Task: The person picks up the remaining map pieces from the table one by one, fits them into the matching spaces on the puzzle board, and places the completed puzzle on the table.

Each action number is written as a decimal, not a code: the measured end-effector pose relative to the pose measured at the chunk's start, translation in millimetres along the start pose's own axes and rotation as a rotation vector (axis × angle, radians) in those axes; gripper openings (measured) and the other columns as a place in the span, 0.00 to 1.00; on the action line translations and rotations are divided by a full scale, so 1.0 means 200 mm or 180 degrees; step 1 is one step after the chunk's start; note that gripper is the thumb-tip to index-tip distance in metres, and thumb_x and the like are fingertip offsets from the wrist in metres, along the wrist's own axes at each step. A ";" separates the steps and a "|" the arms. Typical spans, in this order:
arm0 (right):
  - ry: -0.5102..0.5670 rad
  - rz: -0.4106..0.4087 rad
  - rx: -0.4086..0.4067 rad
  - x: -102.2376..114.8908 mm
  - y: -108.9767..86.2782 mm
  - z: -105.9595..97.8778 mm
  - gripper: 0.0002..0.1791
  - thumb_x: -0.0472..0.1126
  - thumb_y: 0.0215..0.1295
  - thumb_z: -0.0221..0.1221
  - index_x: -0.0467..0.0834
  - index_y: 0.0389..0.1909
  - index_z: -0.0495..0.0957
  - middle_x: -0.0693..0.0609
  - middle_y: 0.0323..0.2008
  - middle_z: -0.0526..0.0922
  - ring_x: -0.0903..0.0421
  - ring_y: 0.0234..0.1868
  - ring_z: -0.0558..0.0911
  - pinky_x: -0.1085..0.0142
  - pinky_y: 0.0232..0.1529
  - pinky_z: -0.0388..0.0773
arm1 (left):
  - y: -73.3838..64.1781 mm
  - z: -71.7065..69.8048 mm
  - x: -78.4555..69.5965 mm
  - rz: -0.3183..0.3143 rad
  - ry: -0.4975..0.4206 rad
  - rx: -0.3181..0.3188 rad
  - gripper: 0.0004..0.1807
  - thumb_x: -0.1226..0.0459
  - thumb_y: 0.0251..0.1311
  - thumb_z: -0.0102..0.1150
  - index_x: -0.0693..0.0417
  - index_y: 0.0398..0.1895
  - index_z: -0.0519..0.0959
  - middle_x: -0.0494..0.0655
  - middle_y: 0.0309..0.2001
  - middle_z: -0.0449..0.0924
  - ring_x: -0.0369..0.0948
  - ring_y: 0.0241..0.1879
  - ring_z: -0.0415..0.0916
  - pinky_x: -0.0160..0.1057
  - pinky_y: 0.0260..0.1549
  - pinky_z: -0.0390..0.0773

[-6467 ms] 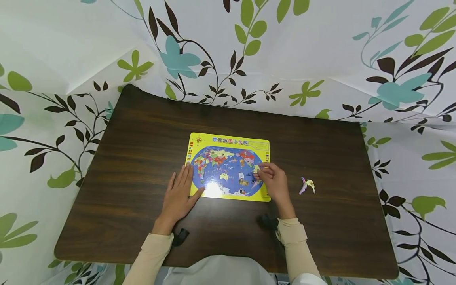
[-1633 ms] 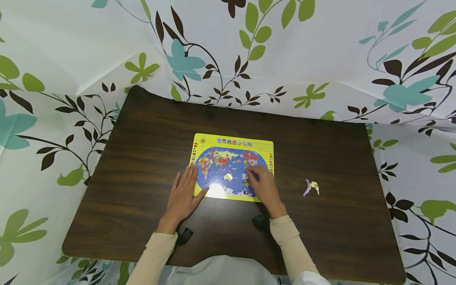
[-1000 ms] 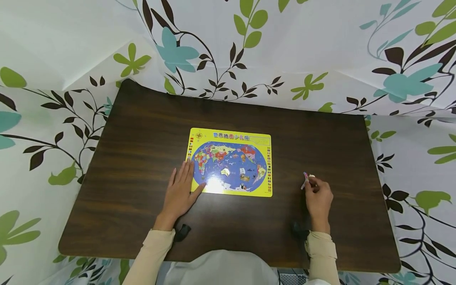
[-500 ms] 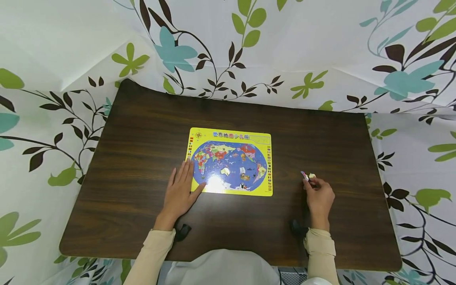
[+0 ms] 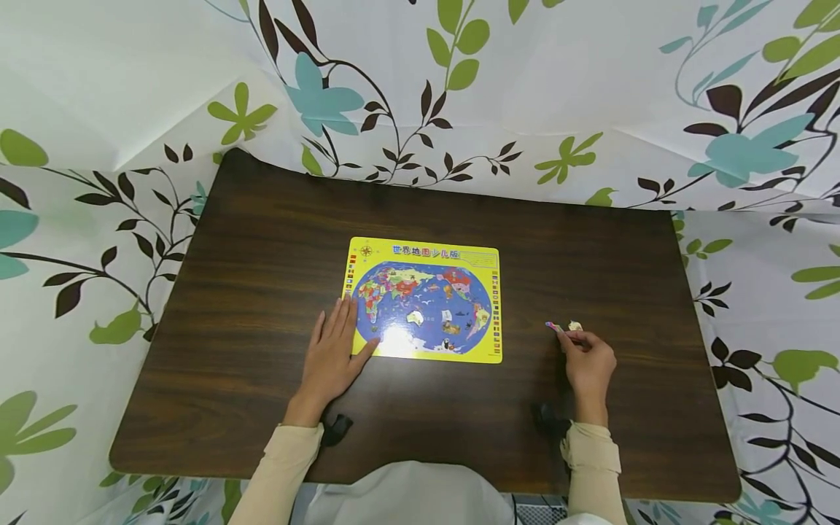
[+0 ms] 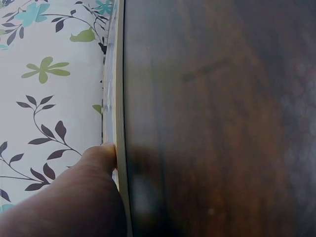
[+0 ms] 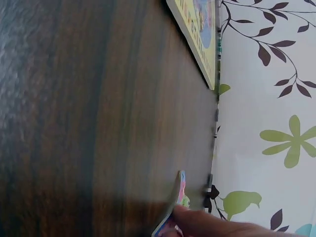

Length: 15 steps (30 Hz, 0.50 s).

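Note:
A yellow-framed world map puzzle board [image 5: 420, 300] lies on the dark wooden table. My left hand [image 5: 331, 354] rests with straight fingers on the board's left edge; in the left wrist view its thumb [image 6: 96, 160] lies along the board's rim. Well to the right of the board, my right hand [image 5: 590, 364] pinches a slim pink and purple puzzle piece [image 5: 553, 326] between thumb and fingertips. That puzzle piece [image 7: 180, 190] is tilted over the table in the right wrist view. Just beyond those fingertips is a small yellow puzzle piece [image 5: 574, 325], partly covered by the hand.
The table [image 5: 275, 240] extends on all sides of the board. A white curtain [image 5: 420, 87] with leaf and flower prints hangs along its back and sides. Bright glare falls on the board's lower left part.
My right hand, earlier over the map's right side, has moved right to the loose pieces and taken up the pink one, which now points further left. My left hand stays in place.

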State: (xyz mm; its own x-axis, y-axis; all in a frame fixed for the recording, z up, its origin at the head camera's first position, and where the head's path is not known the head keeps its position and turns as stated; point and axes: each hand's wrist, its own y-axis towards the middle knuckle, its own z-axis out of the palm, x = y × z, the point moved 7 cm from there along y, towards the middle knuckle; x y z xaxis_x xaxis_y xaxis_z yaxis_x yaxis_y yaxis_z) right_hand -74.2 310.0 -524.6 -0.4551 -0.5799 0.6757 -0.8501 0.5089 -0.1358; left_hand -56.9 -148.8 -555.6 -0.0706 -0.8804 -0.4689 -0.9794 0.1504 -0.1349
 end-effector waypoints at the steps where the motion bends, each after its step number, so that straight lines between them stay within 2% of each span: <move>1: 0.0029 -0.0014 -0.0011 0.00 0.00 0.00 0.12 0.41 0.68 0.68 0.34 0.40 0.87 0.45 0.27 0.88 0.75 0.22 0.73 0.78 0.23 0.69 | 0.00 0.00 0.00 0.0000 0.0000 -0.0002 0.50 0.39 0.74 0.48 0.56 0.85 0.42 0.50 0.85 0.36 0.47 0.83 0.32 0.51 0.79 0.27; 6: 0.0340 -0.0080 -0.0025 0.03 -0.02 0.02 0.10 0.37 0.67 0.69 0.32 0.40 0.86 0.46 0.28 0.89 0.77 0.22 0.77 0.81 0.25 0.72 | 0.00 0.00 0.00 0.0000 -0.0021 0.0007 0.49 0.39 0.74 0.48 0.56 0.85 0.42 0.50 0.85 0.36 0.46 0.83 0.32 0.51 0.79 0.27; 9: 0.0728 -0.0078 0.0145 0.06 -0.03 0.05 0.10 0.33 0.67 0.67 0.29 0.44 0.85 0.45 0.31 0.89 0.74 0.23 0.81 0.79 0.27 0.77 | 0.00 0.00 0.00 -0.0009 -0.0031 0.0013 0.49 0.40 0.74 0.48 0.56 0.85 0.42 0.50 0.85 0.36 0.46 0.83 0.32 0.50 0.79 0.27; 12: 0.1032 -0.0063 0.0391 0.11 -0.05 0.10 0.12 0.30 0.68 0.65 0.26 0.49 0.83 0.38 0.36 0.89 0.71 0.24 0.82 0.77 0.29 0.81 | 0.00 0.00 0.00 0.0001 -0.0025 0.0000 0.49 0.40 0.74 0.49 0.56 0.85 0.42 0.50 0.85 0.36 0.47 0.83 0.32 0.51 0.79 0.27; 15: 0.1058 -0.0084 0.0582 0.15 -0.08 0.15 0.13 0.30 0.70 0.64 0.25 0.50 0.83 0.33 0.39 0.88 0.69 0.25 0.83 0.75 0.31 0.83 | -0.01 0.00 0.00 0.0011 -0.0011 -0.0012 0.49 0.40 0.74 0.48 0.56 0.85 0.42 0.51 0.85 0.36 0.47 0.83 0.32 0.51 0.79 0.28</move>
State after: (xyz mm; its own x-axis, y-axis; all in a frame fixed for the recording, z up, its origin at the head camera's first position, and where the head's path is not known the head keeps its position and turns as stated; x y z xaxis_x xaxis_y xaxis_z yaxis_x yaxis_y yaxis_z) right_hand -81.7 264.7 -523.8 -0.3472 -0.3380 0.8748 -0.9073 0.3571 -0.2221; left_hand -55.5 -149.1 -555.2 -0.0733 -0.8784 -0.4722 -0.9798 0.1517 -0.1300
